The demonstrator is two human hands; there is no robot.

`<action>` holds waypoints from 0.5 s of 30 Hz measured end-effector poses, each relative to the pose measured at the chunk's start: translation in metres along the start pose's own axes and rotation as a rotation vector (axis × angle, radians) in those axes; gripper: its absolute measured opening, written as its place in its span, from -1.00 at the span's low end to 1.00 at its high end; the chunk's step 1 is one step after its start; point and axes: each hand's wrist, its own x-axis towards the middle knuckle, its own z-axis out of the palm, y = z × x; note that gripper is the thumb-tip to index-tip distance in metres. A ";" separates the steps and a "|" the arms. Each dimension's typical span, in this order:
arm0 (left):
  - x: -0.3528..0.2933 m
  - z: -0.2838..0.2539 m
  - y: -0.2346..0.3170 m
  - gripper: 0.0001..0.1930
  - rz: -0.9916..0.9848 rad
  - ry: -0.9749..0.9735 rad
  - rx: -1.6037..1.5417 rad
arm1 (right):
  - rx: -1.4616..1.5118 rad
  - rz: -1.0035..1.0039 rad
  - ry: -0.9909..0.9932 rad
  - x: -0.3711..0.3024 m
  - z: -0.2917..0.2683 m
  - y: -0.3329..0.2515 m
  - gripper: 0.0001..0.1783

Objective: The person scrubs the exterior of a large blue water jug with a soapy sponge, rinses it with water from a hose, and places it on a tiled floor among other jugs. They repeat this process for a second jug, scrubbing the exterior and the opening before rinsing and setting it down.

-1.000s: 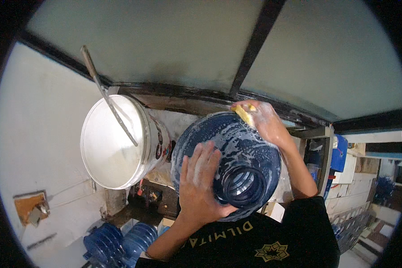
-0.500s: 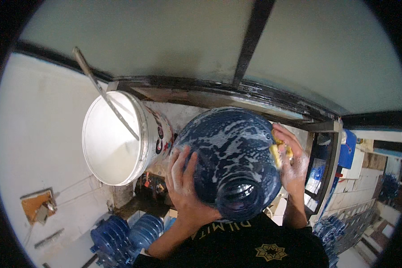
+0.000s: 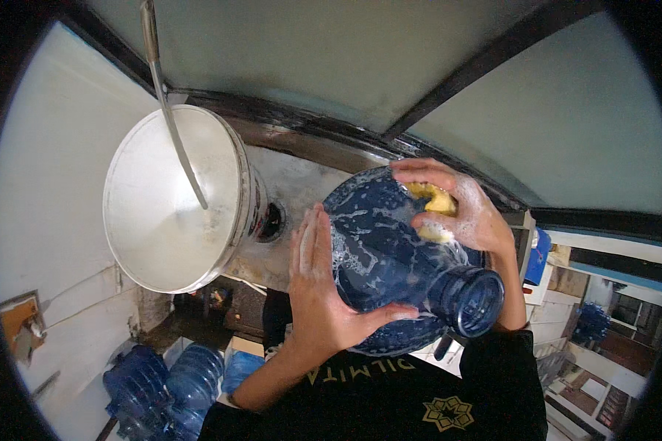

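A big blue plastic water jug (image 3: 375, 253), streaked with white suds, lies tilted in front of me, its open neck toward my lower right. My left hand (image 3: 327, 301) grips its left side, fingers stretched up along the wall and thumb across the lower part. In my right hand (image 3: 478, 209) is a soapy yellow sponge (image 3: 440, 202), pressed to the jug's upper right near the shoulder. Suds cover the right fingers. Left of the jug stands a white bucket (image 3: 237, 228) of pale cloudy liquid, with a long metal rod (image 3: 175, 136) leaning in it; the rod's lower end is submerged.
A grey worktop (image 3: 294, 180) with a dark round hole (image 3: 272, 222) lies between bucket and jug. Frosted panels (image 3: 272, 51) in a black frame rise behind. Several blue jugs (image 3: 195, 378) stand low at the left, near a white wall (image 3: 44, 162).
The jug has turned, its neck swinging to the right. My right hand with the sponge has moved up and over the jug's top. My view has shifted slightly.
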 end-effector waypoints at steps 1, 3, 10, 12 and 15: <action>0.000 0.001 -0.002 0.30 -0.001 0.014 -0.039 | 0.009 -0.023 -0.008 0.006 0.003 -0.001 -0.33; 0.000 0.001 -0.006 0.28 -0.011 0.030 -0.098 | -0.016 -0.039 -0.021 0.018 0.009 -0.003 -0.27; -0.001 -0.003 -0.017 0.06 -0.025 0.052 -0.246 | -0.206 0.047 -0.321 0.077 0.033 -0.014 -0.29; -0.003 0.001 -0.027 -0.06 -0.032 0.087 -0.319 | -0.292 0.050 -0.350 0.093 0.040 -0.018 -0.39; -0.005 0.002 -0.031 -0.34 -0.041 0.141 -0.376 | -0.406 0.007 -0.331 0.111 0.047 -0.006 -0.48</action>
